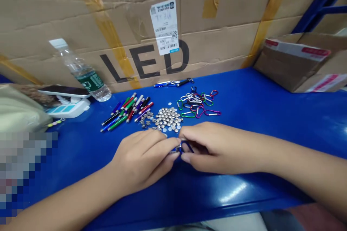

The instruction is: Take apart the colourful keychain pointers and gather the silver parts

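Near the front middle of the blue table [233,104], my left hand [146,155] pinches a small blue tube, mostly hidden by the fingers. My right hand [208,148] meets it fingertip to fingertip, closed on a blue carabiner [187,145] that touches the tube's end. Just beyond the hands lies a pile of small silver button cells [168,117]. Left of the pile are several coloured metal tubes [128,110], and to its right several coloured carabiners [196,103]. A few finished-looking tubes with clips [173,83] lie farther back.
A large cardboard box [217,43] marked LED stands along the back. At the left are a water bottle [92,81], a phone [63,91], a white power strip [72,110] and a pale bag [18,108]. A smaller cardboard box [292,65] sits at the back right.
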The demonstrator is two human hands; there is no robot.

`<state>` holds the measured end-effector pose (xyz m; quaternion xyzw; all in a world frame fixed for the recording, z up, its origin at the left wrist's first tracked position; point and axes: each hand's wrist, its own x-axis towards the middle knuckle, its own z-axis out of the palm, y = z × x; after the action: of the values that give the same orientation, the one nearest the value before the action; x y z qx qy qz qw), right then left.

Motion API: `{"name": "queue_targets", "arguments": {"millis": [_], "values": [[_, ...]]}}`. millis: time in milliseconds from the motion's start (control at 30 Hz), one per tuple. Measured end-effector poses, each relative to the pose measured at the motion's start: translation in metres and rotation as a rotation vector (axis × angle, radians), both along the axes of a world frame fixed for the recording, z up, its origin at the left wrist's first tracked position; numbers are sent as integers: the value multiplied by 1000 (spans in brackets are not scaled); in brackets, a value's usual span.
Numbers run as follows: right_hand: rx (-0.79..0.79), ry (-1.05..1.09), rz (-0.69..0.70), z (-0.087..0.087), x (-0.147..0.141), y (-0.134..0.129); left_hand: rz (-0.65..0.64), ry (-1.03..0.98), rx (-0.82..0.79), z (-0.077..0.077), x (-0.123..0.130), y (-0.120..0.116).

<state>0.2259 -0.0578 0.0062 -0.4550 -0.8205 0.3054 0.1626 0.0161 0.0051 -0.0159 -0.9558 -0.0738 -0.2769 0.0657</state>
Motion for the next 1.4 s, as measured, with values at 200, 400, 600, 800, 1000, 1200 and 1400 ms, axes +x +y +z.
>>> {"name": "queue_targets", "arguments": {"millis": [200, 400, 600, 800, 1000, 1200, 1400], "values": [[105, -128, -25, 1, 2, 1, 47, -25, -20, -2, 1, 1], [110, -141, -23, -5, -1, 2, 98, -35, -58, -1, -1, 3], [142, -199, -98, -10, -7, 2, 92, -35, -100, -4, 0, 3], [135, -194, -141, -12, -9, 4, 89, -78, -94, -5, 1, 3], [90, 39, -198, -17, -12, 4, 31, -62, -29, -5, -2, 4], [89, 181, -235, -14, -14, 2, 16, -97, -6, -1, -2, 3], [188, 151, -326, -10, -7, 6, 31, -74, -48, -1, -1, 0]]}}
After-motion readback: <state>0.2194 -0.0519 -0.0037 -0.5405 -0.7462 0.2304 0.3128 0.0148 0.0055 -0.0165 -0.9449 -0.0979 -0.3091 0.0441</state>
